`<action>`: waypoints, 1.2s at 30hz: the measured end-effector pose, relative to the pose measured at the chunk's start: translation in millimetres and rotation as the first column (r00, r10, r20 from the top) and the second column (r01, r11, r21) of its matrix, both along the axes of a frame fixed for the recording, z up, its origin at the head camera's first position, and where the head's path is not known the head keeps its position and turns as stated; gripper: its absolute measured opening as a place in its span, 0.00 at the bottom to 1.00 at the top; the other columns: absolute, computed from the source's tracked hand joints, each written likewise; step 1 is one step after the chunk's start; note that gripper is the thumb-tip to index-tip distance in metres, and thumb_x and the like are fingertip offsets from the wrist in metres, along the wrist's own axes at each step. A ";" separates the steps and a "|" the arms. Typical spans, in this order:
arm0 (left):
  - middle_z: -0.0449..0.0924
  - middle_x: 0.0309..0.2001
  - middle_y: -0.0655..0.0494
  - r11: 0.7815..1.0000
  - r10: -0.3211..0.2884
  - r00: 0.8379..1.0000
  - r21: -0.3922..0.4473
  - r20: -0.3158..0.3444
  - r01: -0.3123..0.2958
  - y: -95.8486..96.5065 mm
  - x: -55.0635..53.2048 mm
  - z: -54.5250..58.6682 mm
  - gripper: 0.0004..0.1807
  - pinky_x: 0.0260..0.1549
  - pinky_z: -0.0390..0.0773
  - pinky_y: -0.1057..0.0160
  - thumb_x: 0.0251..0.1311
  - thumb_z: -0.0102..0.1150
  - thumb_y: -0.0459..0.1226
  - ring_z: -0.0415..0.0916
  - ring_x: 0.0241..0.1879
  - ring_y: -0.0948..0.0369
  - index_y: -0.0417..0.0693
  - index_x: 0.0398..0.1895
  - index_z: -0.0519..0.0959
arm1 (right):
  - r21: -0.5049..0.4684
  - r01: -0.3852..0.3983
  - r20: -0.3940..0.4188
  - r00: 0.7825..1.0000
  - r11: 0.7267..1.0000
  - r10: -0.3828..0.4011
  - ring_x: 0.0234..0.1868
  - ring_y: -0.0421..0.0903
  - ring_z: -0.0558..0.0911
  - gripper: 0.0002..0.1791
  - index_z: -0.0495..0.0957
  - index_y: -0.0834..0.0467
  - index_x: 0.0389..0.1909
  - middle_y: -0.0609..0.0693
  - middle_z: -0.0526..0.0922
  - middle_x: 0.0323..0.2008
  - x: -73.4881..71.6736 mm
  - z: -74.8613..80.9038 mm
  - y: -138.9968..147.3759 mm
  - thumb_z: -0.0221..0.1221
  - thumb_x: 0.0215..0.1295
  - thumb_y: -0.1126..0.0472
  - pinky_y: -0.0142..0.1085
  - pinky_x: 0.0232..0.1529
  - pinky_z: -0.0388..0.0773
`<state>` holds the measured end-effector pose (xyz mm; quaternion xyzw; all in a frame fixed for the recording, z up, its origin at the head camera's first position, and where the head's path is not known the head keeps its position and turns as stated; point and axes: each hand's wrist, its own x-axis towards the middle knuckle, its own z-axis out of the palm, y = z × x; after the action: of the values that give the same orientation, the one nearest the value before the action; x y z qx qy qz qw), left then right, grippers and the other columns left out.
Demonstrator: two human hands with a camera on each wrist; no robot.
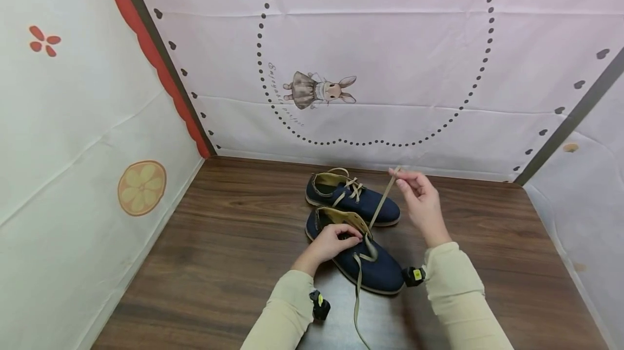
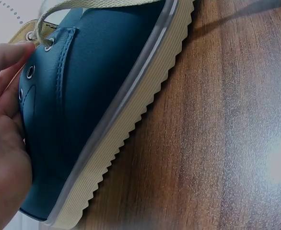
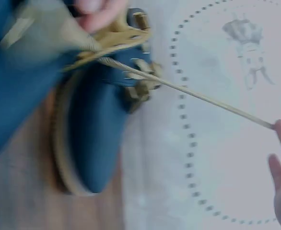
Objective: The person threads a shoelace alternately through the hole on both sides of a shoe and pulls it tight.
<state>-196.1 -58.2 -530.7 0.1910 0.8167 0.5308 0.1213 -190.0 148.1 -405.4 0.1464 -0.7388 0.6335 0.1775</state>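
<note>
Cream-coloured sleeves (image 1: 463, 306) enter from the bottom edge. At lower centre lies a navy-blue shoe with a pale, ridged sole (image 1: 382, 271); the left hand (image 1: 327, 244) pinches its opening's edge between thumb and fingers. Right of centre, the right hand (image 1: 420, 198) pinches a flat beige lace (image 1: 383, 199) (pulled straight) between thumb and fingertips. Just behind, a second navy shoe (image 1: 363, 206) rests on brown wood-grain tabletop (image 1: 234, 231).

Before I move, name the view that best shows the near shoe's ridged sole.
Left wrist: the ridged sole runs close and clear, its teeth distinct. The head view shows only a thin pale edge; the right wrist view shows none of it.
</note>
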 end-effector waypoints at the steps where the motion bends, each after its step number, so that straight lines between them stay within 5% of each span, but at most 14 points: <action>1: 0.80 0.37 0.61 1.000 -0.001 1.000 -0.006 0.000 0.001 0.4 0.0 0.1 0.06 0.44 0.69 0.65 0.59 0.60 0.39 0.74 0.41 0.64 0.49 0.37 0.83 | 0.019 0.017 -0.042 0.999 1.000 -0.016 0.58 0.53 0.72 0.09 0.71 0.75 0.43 0.68 0.76 0.48 0.7 5.4 -0.7 0.50 0.65 0.73 0.28 0.58 0.62; 6: 0.80 0.37 0.62 1.000 -0.005 1.000 -0.020 0.017 0.005 1.5 0.6 2.2 0.06 0.45 0.69 0.64 0.58 0.61 0.39 0.74 0.41 0.63 0.50 0.37 0.83 | 0.109 0.092 -0.253 0.966 0.990 -0.061 0.58 0.59 0.70 0.07 0.74 0.73 0.39 0.68 0.79 0.43 4.6 29.9 -4.3 0.53 0.60 0.78 0.38 0.67 0.46; 9: 0.80 0.37 0.62 0.999 -0.008 1.000 -0.032 0.021 0.008 1.5 0.9 2.8 0.06 0.45 0.69 0.64 0.58 0.61 0.38 0.74 0.42 0.63 0.50 0.37 0.83 | 0.105 0.118 -0.336 0.939 0.987 -0.076 0.57 0.60 0.71 0.07 0.74 0.74 0.37 0.68 0.79 0.42 7.0 43.0 -6.2 0.53 0.58 0.80 0.41 0.67 0.45; 22: 0.80 0.36 0.63 0.999 -0.020 1.000 -0.040 0.005 0.020 0.2 1.0 1.4 0.05 0.43 0.69 0.65 0.57 0.62 0.37 0.73 0.40 0.65 0.50 0.36 0.83 | 0.012 0.157 -0.511 0.850 0.988 -0.128 0.52 0.51 0.77 0.05 0.74 0.76 0.34 0.68 0.80 0.39 12.4 60.9 -10.3 0.54 0.56 0.81 0.49 0.65 0.50; 25: 0.80 0.37 0.62 0.999 -0.018 1.000 -0.049 0.007 0.018 0.3 0.8 1.3 0.05 0.44 0.69 0.65 0.58 0.61 0.37 0.73 0.41 0.64 0.50 0.37 0.83 | -0.028 0.120 -0.470 0.875 0.992 -0.119 0.47 0.46 0.80 0.07 0.75 0.75 0.37 0.63 0.82 0.38 12.1 57.2 -7.2 0.54 0.57 0.81 0.41 0.59 0.62; 28: 0.80 0.38 0.61 0.999 -0.012 1.000 -0.042 0.009 0.012 0.6 0.5 0.9 0.05 0.46 0.69 0.63 0.59 0.59 0.37 0.73 0.42 0.63 0.50 0.37 0.82 | -0.075 0.051 -0.334 0.940 0.996 -0.073 0.37 0.41 0.82 0.10 0.78 0.72 0.39 0.53 0.85 0.32 14.4 52.9 -1.3 0.51 0.60 0.79 0.32 0.45 0.73; 30: 0.80 0.38 0.61 1.000 0.002 1.000 -0.009 0.013 -0.002 0.4 0.1 -0.4 0.05 0.46 0.69 0.63 0.60 0.58 0.37 0.73 0.43 0.64 0.49 0.37 0.82 | -0.134 -0.056 -0.239 0.971 0.989 0.023 0.32 0.42 0.82 0.12 0.80 0.70 0.40 0.49 0.85 0.31 17.1 50.8 2.2 0.49 0.62 0.77 0.30 0.39 0.75; 33: 0.81 0.39 0.57 0.993 0.042 0.999 0.110 -0.003 -0.041 -0.6 2.5 1.2 0.06 0.46 0.69 0.64 0.62 0.56 0.35 0.74 0.43 0.62 0.45 0.38 0.82 | -0.265 -0.268 -0.208 0.954 0.926 0.216 0.40 0.47 0.82 0.12 0.82 0.69 0.36 0.53 0.85 0.34 22.2 51.1 3.4 0.48 0.63 0.77 0.36 0.51 0.72; 34: 0.81 0.39 0.53 0.984 0.065 0.998 0.167 -0.019 -0.061 -1.0 4.9 4.5 0.06 0.45 0.70 0.64 0.62 0.55 0.34 0.75 0.43 0.61 0.42 0.38 0.81 | -0.323 -0.354 -0.220 0.930 0.877 0.294 0.44 0.50 0.81 0.13 0.82 0.70 0.36 0.55 0.85 0.34 24.3 51.5 2.6 0.48 0.63 0.78 0.38 0.55 0.68; 36: 0.81 0.39 0.46 0.954 0.122 0.991 0.282 -0.050 -0.103 -2.3 11.7 13.9 0.07 0.45 0.71 0.65 0.63 0.53 0.30 0.76 0.43 0.56 0.36 0.38 0.79 | -0.416 -0.453 -0.218 0.891 0.788 0.397 0.50 0.53 0.79 0.14 0.82 0.66 0.35 0.59 0.84 0.37 28.8 50.7 -0.9 0.47 0.63 0.79 0.33 0.48 0.71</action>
<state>-184.5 -60.5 -516.7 0.1770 0.7472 0.6397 0.0353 -161.2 147.2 -354.7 0.3007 -0.5050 0.8025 0.1031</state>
